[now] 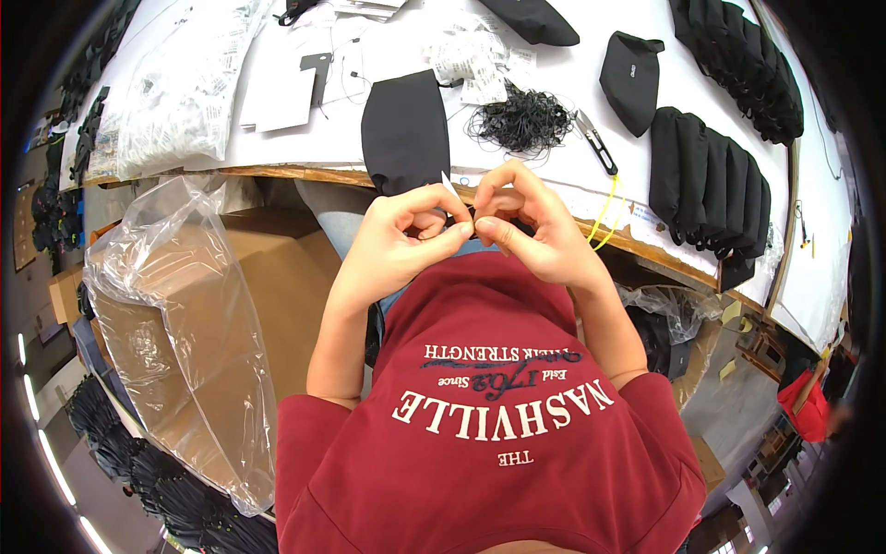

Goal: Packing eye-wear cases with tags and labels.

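My left hand (407, 238) and my right hand (531, 226) meet fingertip to fingertip just off the table's front edge. Both are closed in a pinch, and what sits between the fingertips is small, dark and mostly hidden. A white pointed corner, perhaps of a card, shows above my left fingers. Just beyond that hand lies a black fabric pouch (406, 129), its lower end hanging toward me over the edge. A tangled heap of thin black cords (522, 120) rests farther back, with black-handled thread snips (595, 143) on a yellow cord to its right.
Rows of black pouches (706, 180) stand on the right of the white table (346, 152). White cards (280, 97) and a clear bag of printed labels (175, 83) lie to the left. Below, a clear plastic bag (185, 323) drapes over a cardboard box (286, 268).
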The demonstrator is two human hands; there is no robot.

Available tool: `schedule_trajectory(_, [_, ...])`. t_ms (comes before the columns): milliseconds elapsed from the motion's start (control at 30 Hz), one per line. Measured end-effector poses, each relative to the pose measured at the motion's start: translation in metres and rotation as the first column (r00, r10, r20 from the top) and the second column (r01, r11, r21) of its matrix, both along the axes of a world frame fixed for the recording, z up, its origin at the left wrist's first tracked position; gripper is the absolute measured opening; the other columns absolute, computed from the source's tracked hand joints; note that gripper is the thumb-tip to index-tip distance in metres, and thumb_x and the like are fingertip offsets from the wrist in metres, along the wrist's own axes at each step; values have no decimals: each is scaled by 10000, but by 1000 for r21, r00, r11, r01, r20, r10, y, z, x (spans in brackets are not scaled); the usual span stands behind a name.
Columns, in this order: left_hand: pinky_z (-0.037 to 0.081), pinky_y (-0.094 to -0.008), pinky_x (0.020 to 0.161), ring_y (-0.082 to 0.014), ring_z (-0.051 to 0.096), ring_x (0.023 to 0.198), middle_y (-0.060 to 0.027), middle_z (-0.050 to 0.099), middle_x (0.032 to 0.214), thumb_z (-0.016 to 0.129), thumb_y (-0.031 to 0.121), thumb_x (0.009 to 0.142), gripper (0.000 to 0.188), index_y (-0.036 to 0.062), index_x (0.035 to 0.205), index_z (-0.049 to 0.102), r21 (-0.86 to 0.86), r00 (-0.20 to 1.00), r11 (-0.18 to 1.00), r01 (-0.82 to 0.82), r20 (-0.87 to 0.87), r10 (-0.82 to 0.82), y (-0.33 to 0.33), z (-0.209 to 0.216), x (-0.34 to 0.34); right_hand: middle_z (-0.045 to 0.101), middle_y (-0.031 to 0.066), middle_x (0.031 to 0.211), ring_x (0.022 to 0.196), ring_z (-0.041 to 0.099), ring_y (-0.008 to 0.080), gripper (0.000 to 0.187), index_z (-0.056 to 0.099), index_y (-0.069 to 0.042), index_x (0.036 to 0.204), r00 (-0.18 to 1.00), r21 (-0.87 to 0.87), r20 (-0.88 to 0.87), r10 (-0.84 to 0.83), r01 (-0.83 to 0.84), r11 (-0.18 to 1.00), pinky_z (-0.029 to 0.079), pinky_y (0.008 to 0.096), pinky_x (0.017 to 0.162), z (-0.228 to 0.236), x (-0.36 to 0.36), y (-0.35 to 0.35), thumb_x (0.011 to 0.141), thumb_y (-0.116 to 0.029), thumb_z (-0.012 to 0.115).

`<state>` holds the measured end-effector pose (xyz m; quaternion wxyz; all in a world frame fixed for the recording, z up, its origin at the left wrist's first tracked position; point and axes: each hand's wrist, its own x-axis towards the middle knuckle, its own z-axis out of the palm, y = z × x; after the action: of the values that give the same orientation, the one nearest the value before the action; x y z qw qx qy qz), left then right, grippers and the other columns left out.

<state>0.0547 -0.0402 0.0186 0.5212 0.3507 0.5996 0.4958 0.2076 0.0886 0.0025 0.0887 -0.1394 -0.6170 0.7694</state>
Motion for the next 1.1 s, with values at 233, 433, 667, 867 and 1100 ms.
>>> schedule_trajectory(233, [409, -294, 781, -172, 538, 907, -40, 583, 1037, 577, 5, 813, 227, 73, 1027, 613, 153, 782, 958, 241, -616, -99, 34, -14, -50, 532, 15, 729, 648, 517, 79, 150, 432, -46, 988, 994, -119, -64, 90, -98, 988, 406, 222, 608, 4, 1, -5, 894, -52, 548])
schedule_trajectory(433, [335, -393, 992, -246, 433, 1180, -13, 538, 1212, 591, -37, 738, 416, 136, 1117, 594, -47, 261, 882, 470, -947, -189, 62, -44, -80, 549, 26, 723, 639, 517, 81, 139, 442, -47, 1002, 983, -248, -94, 160, -178, 952, 395, 206, 582, 9, 12, 2, 909, -69, 542])
schedule_trajectory(667, [396, -366, 842, -254, 522, 981, -46, 581, 970, 686, 19, 664, 252, 71, 872, 554, 180, 220, 942, 284, -968, 119, 47, -40, -89, 588, 65, 723, 585, 527, 82, 121, 448, -56, 1001, 991, -306, -131, -35, -7, 952, 404, 190, 520, 1, 26, 20, 920, -89, 532])
schedule_trajectory(867, [449, -379, 760, -308, 573, 853, -110, 601, 861, 637, -56, 697, 235, 19, 908, 566, 299, 375, 947, 115, -896, 237, 21, -52, -77, 595, 83, 730, 583, 531, 96, 134, 446, -49, 999, 985, -286, -161, -67, 19, 958, 410, 199, 521, 4, 25, 30, 914, -91, 541])
schedule_trajectory(1100, [458, -368, 744, -301, 580, 845, -120, 603, 853, 616, -64, 702, 186, -1, 873, 580, 228, 438, 969, 97, -884, 164, 20, -55, -82, 594, 73, 713, 591, 534, 97, 127, 460, -51, 995, 989, -252, -114, -89, 58, 966, 408, 205, 537, 3, 28, 30, 912, -92, 547])
